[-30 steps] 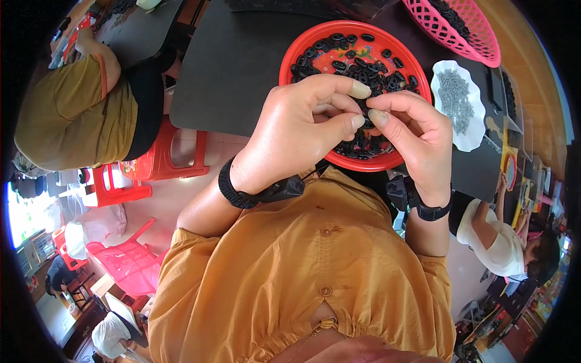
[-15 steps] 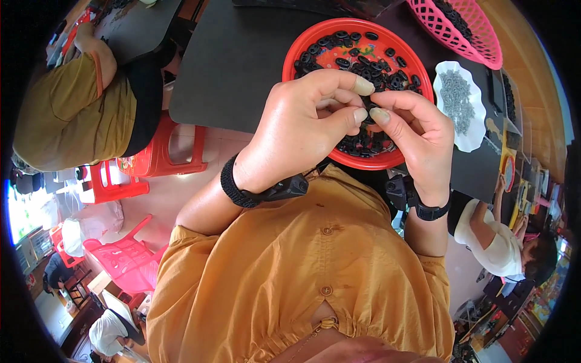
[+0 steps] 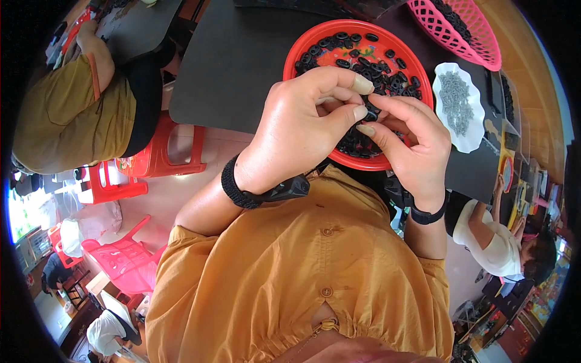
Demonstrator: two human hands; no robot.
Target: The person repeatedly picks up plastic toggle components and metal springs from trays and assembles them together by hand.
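Over a round red tray (image 3: pixel 330 58) with many small black oval parts (image 3: pixel 310 54), my two hands meet at the fingertips. My left hand (image 3: pixel 296 121) is closed in a pinch, its thumb and forefinger on a small black part (image 3: pixel 370 114) that is mostly hidden. Beside it, my right hand (image 3: pixel 423 142) has its thumb and forefinger spread around that part. The right forefinger tip is close to the left fingers; whether it touches the part I cannot tell.
Right of the tray stands a scalloped white dish (image 3: pixel 474 140) of small grey pieces (image 3: pixel 455 100). A pink lattice basket (image 3: pixel 491 42) with black parts is at the far right. The dark table (image 3: pixel 224 66) extends left. Other people sit at left and right, near red stools (image 3: pixel 160 151).
My right thumb has moved down and away from the left fingertips, so the right pinch has opened. My left hand stays nearly still.
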